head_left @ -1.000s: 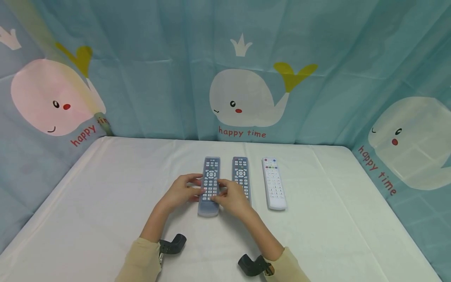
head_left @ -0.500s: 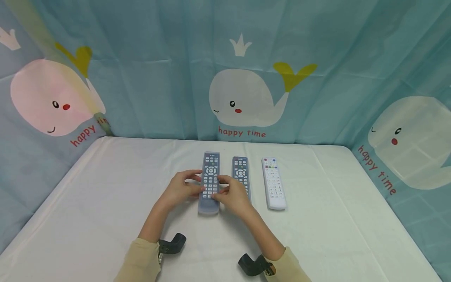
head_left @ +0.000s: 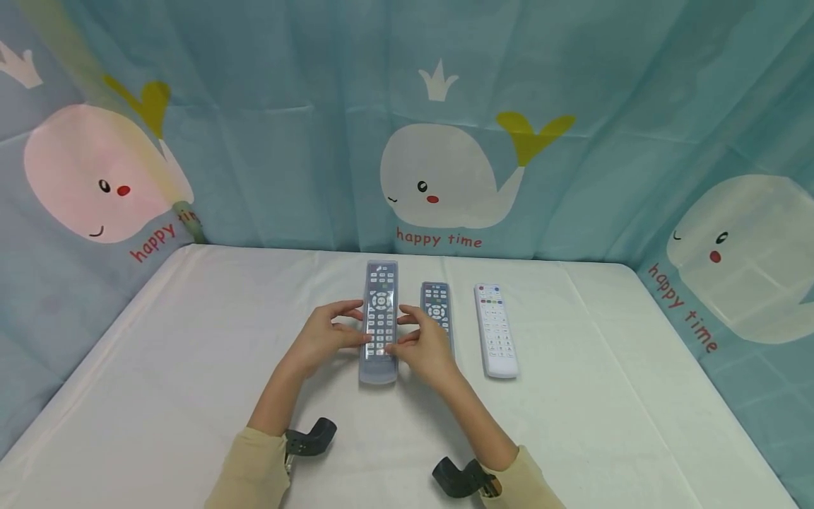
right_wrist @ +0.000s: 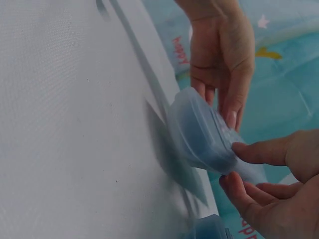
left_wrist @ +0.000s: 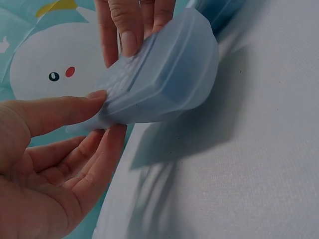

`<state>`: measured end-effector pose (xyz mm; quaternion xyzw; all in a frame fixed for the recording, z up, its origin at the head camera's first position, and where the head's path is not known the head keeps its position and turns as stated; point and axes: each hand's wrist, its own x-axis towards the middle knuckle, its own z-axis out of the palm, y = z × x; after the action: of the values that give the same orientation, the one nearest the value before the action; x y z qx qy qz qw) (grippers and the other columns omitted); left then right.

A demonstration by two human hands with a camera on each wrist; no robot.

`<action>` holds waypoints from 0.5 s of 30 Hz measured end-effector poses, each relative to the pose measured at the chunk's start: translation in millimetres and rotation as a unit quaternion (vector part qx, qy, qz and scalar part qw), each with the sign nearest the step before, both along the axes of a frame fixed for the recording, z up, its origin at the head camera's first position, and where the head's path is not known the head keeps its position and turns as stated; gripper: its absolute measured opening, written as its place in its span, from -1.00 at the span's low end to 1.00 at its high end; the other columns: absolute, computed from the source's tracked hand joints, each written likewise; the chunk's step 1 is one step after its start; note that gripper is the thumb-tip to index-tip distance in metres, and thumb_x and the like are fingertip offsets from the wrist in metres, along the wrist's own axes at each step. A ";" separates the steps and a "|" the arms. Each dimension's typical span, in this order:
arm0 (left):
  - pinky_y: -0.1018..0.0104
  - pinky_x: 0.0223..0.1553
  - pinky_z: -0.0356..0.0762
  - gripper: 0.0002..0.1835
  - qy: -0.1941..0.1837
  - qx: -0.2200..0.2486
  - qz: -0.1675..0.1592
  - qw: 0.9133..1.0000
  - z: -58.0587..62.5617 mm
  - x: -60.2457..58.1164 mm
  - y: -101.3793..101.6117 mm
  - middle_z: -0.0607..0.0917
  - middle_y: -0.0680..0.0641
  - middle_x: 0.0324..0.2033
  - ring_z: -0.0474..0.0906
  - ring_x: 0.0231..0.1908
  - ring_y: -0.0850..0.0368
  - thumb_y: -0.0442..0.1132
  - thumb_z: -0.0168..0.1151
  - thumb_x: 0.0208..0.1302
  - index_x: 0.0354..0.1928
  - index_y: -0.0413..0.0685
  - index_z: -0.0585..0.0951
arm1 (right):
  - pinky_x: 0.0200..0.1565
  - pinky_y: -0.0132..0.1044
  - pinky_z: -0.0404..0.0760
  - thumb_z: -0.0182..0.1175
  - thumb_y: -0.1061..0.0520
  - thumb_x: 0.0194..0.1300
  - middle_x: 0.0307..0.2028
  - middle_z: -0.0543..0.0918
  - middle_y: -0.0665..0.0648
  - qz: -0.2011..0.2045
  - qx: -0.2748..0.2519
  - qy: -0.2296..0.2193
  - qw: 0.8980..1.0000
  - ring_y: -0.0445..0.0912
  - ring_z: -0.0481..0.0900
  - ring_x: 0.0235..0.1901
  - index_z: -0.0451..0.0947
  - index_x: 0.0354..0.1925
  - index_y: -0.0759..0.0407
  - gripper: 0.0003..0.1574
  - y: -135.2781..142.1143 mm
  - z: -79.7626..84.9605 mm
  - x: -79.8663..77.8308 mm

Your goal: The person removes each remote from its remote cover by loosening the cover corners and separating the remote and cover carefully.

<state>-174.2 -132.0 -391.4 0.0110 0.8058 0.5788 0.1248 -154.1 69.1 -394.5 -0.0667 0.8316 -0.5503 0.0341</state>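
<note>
Both hands pinch one grey-blue remote control (head_left: 379, 318) in a translucent cover, thumbs on its button face and fingers beneath. In the head view my left hand (head_left: 324, 338) grips its left edge and my right hand (head_left: 427, 348) its right edge. The wrist views show the covered remote (left_wrist: 169, 74) tilted and lifted off the cloth, its shadow below. A second grey-blue remote (head_left: 436, 300) lies just right, partly hidden behind my right hand. Further right lies a white remote (head_left: 496, 332) with several coloured buttons.
A white cloth (head_left: 604, 396) covers the table. Behind it and at the sides hangs a teal curtain (head_left: 286, 155) with printed whales. A black camera mount (head_left: 311, 437) is strapped to the left wrist, another mount (head_left: 458, 478) to the right.
The held remote's far end has risen, and the remote with both hands has shifted slightly away from the person. The other two remotes have stayed in place.
</note>
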 end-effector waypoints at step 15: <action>0.07 0.07 0.73 -0.24 0.002 0.008 0.007 1.000 6.0 1.7 1.5 0.56 -0.31 0.24 0.74 -0.05 -0.02 -0.45 0.49 0.22 0.48 -0.20 0.45 | -0.17 -0.23 0.71 0.42 0.37 0.31 0.07 0.68 0.29 -0.027 -0.003 -0.015 1.000 -0.05 0.65 -0.21 0.54 0.35 0.31 -0.34 0.8 7.1 0.2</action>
<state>-172.5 -130.6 -385.4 0.0074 0.8014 0.5861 0.1192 -153.9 69.9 -387.4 -0.0359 0.8307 -0.5548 0.0310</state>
